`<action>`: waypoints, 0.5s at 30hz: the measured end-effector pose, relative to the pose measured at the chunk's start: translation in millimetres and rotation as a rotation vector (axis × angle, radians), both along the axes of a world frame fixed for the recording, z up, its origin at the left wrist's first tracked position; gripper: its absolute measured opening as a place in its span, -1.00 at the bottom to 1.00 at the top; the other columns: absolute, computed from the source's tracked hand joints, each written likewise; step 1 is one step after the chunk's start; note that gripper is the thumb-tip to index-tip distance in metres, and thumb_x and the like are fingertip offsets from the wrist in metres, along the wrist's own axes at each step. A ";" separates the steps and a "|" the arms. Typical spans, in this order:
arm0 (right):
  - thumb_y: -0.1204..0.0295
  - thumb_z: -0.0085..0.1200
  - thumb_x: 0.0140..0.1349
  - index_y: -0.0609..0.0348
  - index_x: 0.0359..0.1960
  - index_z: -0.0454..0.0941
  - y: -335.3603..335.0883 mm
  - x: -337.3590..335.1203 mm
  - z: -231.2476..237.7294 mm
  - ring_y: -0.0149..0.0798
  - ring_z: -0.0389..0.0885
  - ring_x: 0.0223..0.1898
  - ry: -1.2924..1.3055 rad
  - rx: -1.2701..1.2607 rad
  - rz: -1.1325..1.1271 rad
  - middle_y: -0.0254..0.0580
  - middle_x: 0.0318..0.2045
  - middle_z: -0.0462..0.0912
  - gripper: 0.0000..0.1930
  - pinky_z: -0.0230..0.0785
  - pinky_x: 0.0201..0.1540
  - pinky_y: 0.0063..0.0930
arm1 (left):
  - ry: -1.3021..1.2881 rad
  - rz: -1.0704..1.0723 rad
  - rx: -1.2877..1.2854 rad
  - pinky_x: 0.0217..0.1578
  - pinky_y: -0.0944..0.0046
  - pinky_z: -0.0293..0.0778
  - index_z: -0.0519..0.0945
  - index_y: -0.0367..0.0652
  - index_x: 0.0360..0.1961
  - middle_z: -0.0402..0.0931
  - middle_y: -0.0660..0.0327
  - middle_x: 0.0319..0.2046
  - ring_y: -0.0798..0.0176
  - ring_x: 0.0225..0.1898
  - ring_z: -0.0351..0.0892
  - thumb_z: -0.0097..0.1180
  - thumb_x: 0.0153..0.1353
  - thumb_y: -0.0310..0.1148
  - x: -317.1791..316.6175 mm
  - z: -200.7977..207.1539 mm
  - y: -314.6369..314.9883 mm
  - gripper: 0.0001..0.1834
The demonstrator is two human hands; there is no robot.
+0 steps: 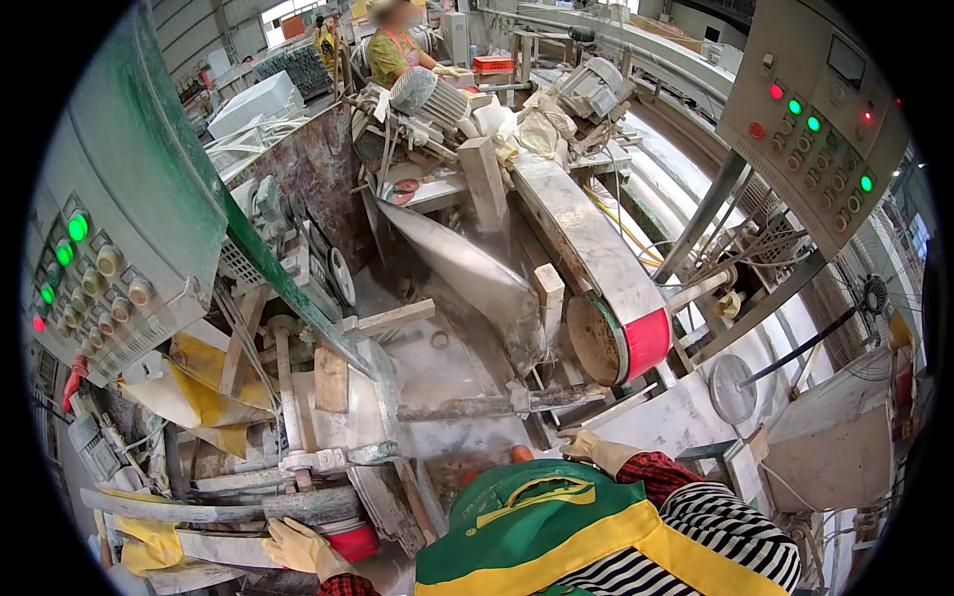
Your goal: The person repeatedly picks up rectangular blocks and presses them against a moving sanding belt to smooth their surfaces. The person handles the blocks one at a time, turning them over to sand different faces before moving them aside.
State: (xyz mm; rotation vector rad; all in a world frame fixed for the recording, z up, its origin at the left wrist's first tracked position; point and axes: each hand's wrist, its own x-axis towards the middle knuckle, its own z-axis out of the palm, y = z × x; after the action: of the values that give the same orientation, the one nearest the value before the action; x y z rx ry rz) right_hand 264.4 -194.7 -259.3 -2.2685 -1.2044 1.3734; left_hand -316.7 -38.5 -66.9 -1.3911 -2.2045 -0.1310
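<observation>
My left hand [296,546], in a cream rubber glove, lies with its fingers apart at the lower left, on or just above a pale machine part [229,549] beside a red-wrapped roller end [354,542]. It holds nothing that I can see. My right hand [596,450], gloved alike, is in front of my apron [542,507]. Its fingers reach left near a wet white ledge, and nothing shows in them. Beyond it, a belt machine [596,228] with a red front end [648,341] runs away from me. A blurred pale sheet-like part [462,263] stands left of it.
A control panel [830,129] with lit buttons hangs at the upper right; another control cabinet [129,228] stands at the left. Motors [429,97], wooden blocks [484,184] and pipes crowd the machine. A co-worker [395,45] is at the far side. A round disc [732,387] sits right.
</observation>
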 end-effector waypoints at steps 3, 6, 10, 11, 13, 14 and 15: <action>0.27 0.11 0.09 0.02 0.24 0.45 -0.7 -1.3 12.0 -0.20 0.73 -0.22 -0.004 0.013 0.009 -0.04 -0.26 0.74 -0.40 0.55 -0.07 -0.39 | -0.021 0.019 -0.026 0.19 -0.13 0.24 0.49 -0.19 0.11 0.52 0.05 0.09 -0.21 0.20 0.34 -0.20 0.43 -0.08 6.9 3.9 -0.3 -0.54; 0.27 0.11 0.09 0.02 0.23 0.47 -3.7 -1.3 12.3 -0.21 0.73 -0.23 0.016 0.013 -0.006 -0.06 -0.26 0.75 -0.42 0.55 -0.07 -0.39 | -0.012 0.001 0.006 0.20 -0.13 0.23 0.49 -0.18 0.11 0.52 0.06 0.10 -0.21 0.21 0.34 -0.20 0.43 -0.08 9.2 2.2 -2.7 -0.54; 0.26 0.12 0.10 0.02 0.24 0.46 -7.7 2.7 -4.0 -0.24 0.74 -0.25 -0.035 0.021 0.016 -0.08 -0.28 0.75 -0.41 0.56 -0.07 -0.40 | 0.069 -0.015 0.070 0.13 -0.09 0.28 0.49 -0.16 0.11 0.54 0.11 0.08 -0.18 0.16 0.38 -0.18 0.42 -0.08 6.3 -8.3 -2.1 -0.55; 0.22 0.13 0.09 -0.07 0.23 0.47 -8.7 4.2 -10.2 -0.16 0.71 -0.18 -0.009 -0.003 -0.008 -0.05 -0.19 0.72 -0.42 0.54 -0.03 -0.33 | 0.046 -0.012 0.056 0.14 -0.10 0.27 0.49 -0.17 0.11 0.53 0.09 0.09 -0.18 0.17 0.37 -0.19 0.42 -0.09 9.9 -7.3 -2.2 -0.55; 0.12 0.14 0.07 -0.24 0.22 0.49 -7.8 4.5 -16.2 0.01 0.66 -0.03 0.046 -0.049 -0.050 0.01 -0.03 0.66 -0.42 0.50 0.05 -0.20 | 0.032 -0.013 0.043 0.15 -0.11 0.26 0.49 -0.18 0.11 0.52 0.07 0.10 -0.19 0.18 0.36 -0.19 0.42 -0.09 11.6 -6.4 -2.5 -0.55; 0.14 0.15 0.08 -0.22 0.22 0.48 -8.9 5.3 -18.5 -0.01 0.67 -0.06 0.032 -0.046 -0.039 0.02 -0.06 0.67 -0.42 0.51 0.03 -0.22 | 0.041 -0.020 0.045 0.14 -0.10 0.27 0.49 -0.18 0.11 0.52 0.08 0.10 -0.18 0.18 0.37 -0.19 0.42 -0.09 10.1 -9.5 -1.4 -0.55; 0.15 0.15 0.08 -0.21 0.22 0.48 -6.5 3.5 -15.4 -0.03 0.69 -0.09 0.020 -0.044 -0.023 0.03 -0.09 0.68 -0.42 0.53 0.00 -0.23 | 0.052 -0.022 0.045 0.13 -0.10 0.27 0.49 -0.18 0.11 0.52 0.08 0.09 -0.18 0.17 0.37 -0.19 0.42 -0.10 7.8 -11.1 -2.3 -0.55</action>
State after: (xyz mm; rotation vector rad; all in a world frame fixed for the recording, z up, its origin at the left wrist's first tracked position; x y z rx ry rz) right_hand 267.9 -201.2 -274.7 -2.2851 -1.1493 1.4243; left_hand -308.9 -40.9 -78.0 -1.3787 -2.1320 -0.1502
